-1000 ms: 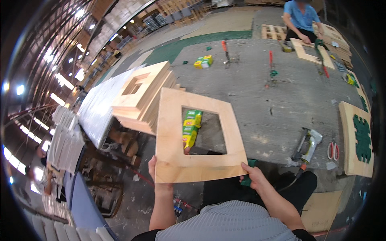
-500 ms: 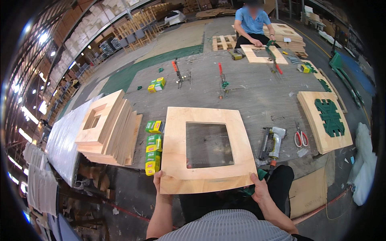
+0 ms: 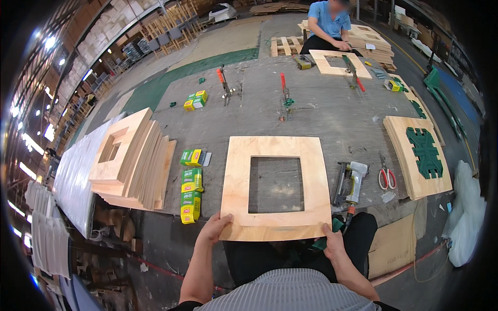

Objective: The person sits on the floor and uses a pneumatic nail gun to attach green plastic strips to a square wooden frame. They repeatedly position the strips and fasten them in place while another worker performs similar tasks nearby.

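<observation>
A pale plywood frame (image 3: 237, 181) with a square opening lies in front of me, its near edge at the table's front. My left hand (image 3: 215, 228) grips its near left corner, thumb on top and fingers beneath. At the near right corner my right hand (image 3: 333, 239) pinches the edge the same way. Just right of the frame lies a silver and black nail gun (image 3: 354, 182), its hose end near my knee. Red-handled scissors (image 3: 386, 179) are beside it. Several green and yellow boxes (image 3: 191, 207) line up left of the frame.
At left stands a stack of plywood frames (image 3: 124, 150); at right, stacked boards (image 3: 407, 155) carry green plastic pieces (image 3: 426, 153). Two toggle clamps (image 3: 284, 96) (image 3: 224, 88) are fixed on the grey table (image 3: 207, 124). Across it a co-worker (image 3: 329, 26) in blue handles another frame (image 3: 324, 62).
The plywood frame has turned slightly and shifted right, now lying squarer to me. Both hands stay on its near corners. The co-worker's hand has moved off the far clamp.
</observation>
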`<state>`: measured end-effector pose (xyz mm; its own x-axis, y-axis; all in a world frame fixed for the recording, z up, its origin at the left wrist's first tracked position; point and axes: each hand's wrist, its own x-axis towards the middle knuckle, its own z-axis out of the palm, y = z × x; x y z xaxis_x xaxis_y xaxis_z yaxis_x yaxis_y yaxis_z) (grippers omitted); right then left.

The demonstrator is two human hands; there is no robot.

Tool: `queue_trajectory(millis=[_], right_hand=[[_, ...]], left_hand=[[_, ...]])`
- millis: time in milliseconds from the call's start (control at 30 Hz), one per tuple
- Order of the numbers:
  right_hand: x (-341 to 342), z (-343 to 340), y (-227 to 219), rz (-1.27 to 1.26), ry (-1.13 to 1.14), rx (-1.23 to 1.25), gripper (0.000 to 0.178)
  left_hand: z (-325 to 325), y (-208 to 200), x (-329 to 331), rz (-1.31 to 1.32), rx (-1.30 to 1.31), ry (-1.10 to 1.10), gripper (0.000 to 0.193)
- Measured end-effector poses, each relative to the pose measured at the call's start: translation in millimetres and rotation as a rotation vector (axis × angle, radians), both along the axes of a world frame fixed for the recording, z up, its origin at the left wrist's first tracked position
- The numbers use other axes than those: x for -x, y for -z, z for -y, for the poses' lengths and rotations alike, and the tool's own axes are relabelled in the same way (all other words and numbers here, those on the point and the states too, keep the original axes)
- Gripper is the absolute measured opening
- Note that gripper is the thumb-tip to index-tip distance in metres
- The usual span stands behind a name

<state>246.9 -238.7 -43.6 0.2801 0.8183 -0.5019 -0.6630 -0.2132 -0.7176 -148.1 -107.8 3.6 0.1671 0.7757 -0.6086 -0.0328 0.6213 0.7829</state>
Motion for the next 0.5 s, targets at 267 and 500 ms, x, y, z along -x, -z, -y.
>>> queue_trajectory(millis=[267,500], right_hand=[[5.4,-5.5,-0.1,-0.104,-0.191,0.021,0.02],[63.0,-65.1,-23.6,0.583,-0.83,0.016,0.044]], left_hand=[[26.8,-75.1,12.3,0.29,-0.266,-0.203,0.053],[43.0,-234.7,14.1,-0.054,-0.585,-0.255,0.052]])
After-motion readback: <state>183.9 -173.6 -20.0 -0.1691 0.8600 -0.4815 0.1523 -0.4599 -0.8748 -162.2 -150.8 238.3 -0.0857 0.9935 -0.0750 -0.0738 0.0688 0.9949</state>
